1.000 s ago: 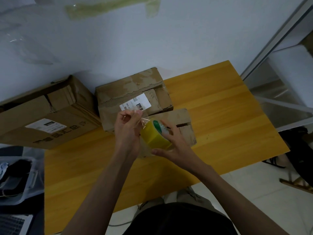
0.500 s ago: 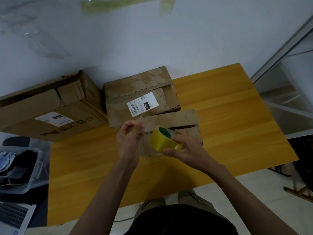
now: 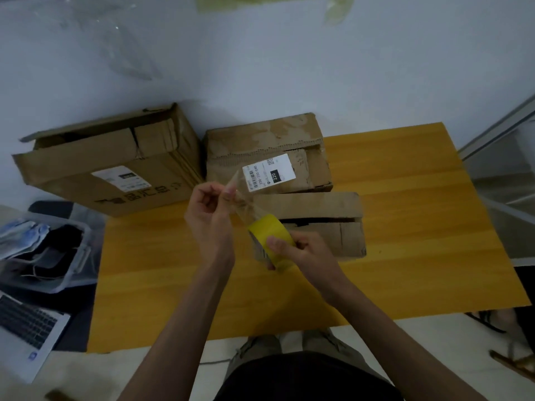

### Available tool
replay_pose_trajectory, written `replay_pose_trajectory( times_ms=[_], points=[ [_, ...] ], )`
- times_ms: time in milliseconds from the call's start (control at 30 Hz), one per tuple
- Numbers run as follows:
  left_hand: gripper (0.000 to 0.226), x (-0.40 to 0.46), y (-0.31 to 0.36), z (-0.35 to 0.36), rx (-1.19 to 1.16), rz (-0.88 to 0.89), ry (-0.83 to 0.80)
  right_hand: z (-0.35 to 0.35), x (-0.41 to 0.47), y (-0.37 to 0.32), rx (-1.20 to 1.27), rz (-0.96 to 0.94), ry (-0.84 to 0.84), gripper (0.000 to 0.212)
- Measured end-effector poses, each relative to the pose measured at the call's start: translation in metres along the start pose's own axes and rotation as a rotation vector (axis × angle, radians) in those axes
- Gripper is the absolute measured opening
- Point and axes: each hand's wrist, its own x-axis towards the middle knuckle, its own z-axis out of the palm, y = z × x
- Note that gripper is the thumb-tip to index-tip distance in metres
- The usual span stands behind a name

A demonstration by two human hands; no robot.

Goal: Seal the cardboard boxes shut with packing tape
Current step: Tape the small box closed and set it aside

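My right hand (image 3: 301, 251) grips a yellow roll of packing tape (image 3: 267, 231) above the table. My left hand (image 3: 210, 215) pinches the free end of a clear tape strip (image 3: 244, 202) drawn up and left from the roll. Just behind the hands lies a small flat cardboard box (image 3: 321, 224) with a gap between its flaps. A medium box (image 3: 266, 146) with a white shipping label stands behind it. A large box (image 3: 107, 163) sits at the table's back left, its top flap slightly lifted.
The yellow wooden table (image 3: 405, 241) stands against a pale wall. A clear plastic bin (image 3: 49, 250) with clothes and an open laptop (image 3: 26, 328) lie on the left. A metal frame (image 3: 498, 131) stands to the right. Tape strips hang on the wall.
The roll has dropped lower and turned in my right hand, and the strip between the hands has grown longer. My head has moved so the boxes sit lower in view.
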Motion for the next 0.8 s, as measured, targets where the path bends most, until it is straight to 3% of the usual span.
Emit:
replay_pose_trajectory(
  times_ms=[300,467,533,567,700,800],
  points=[
    [0.021,0.012,0.002,-0.103,0.353,0.193,-0.24,0.084,0.032,0.031,0.114,0.357,-0.231,0.027],
    [0.016,0.001,0.0,-0.146,0.503,0.225,-0.215,0.124,0.056,0.077,0.053,0.299,-0.259,0.009],
    [0.014,0.002,-0.002,-0.16,0.512,0.231,-0.189,0.135,0.068,0.11,0.037,0.288,-0.238,0.027],
    [0.013,0.004,-0.001,-0.166,0.507,0.237,-0.173,0.139,0.074,0.128,-0.063,0.277,-0.234,0.035],
    [0.02,0.014,0.005,-0.183,0.475,0.248,-0.124,0.149,0.097,0.185,-0.843,0.108,-0.297,0.045],
    [0.016,0.021,0.01,-0.19,0.469,0.26,-0.136,0.155,0.109,0.201,-1.208,0.081,-0.365,0.055]
  ],
)
